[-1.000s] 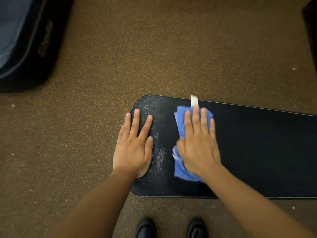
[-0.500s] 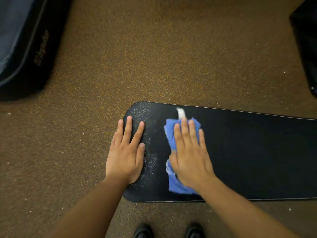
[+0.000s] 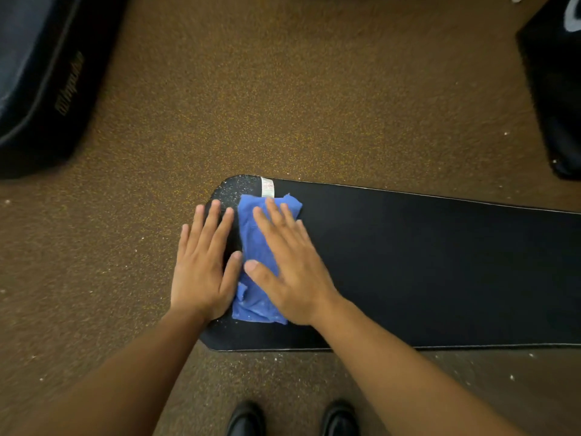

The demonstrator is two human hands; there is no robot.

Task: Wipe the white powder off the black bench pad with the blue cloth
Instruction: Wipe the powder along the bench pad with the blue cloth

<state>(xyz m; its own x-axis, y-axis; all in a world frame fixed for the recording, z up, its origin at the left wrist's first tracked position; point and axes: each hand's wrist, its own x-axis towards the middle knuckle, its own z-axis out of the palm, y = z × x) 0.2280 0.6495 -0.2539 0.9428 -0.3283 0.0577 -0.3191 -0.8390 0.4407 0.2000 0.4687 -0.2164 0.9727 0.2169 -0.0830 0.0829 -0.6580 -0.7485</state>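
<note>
Head view: a long black padded bench pad [image 3: 424, 272] lies across the brown speckled floor [image 3: 283, 105], its rounded end near the centre of the frame and its length running off toward 3 o'clock. The folded blue cloth [image 3: 256, 243] lies on that rounded end, with a white fabric care tag [image 3: 267, 187] sticking out from its far edge at 12 o'clock. The right hand [image 3: 289, 269] presses flat on the cloth, fingers spread and pointing toward 11 o'clock; its grip is wide, palm down on the fabric rather than closed around it. The left hand [image 3: 202, 265] lies flat on the pad at 9 o'clock of the cloth, just beside it, grip wide and holding nothing, thumb almost meeting the right thumb. Scattered white powder [image 3: 232, 187] shows on the pad's rounded corner at 11 o'clock of the cloth, and a few specks lie along the near edge at 6 o'clock. White flecks also dot the floor. A dark padded object with gold lettering [image 3: 47, 83] sits at 10 o'clock, another dark object [image 3: 556, 89] at 2 o'clock. Two black shoes [image 3: 292, 418] show at 6 o'clock.
</note>
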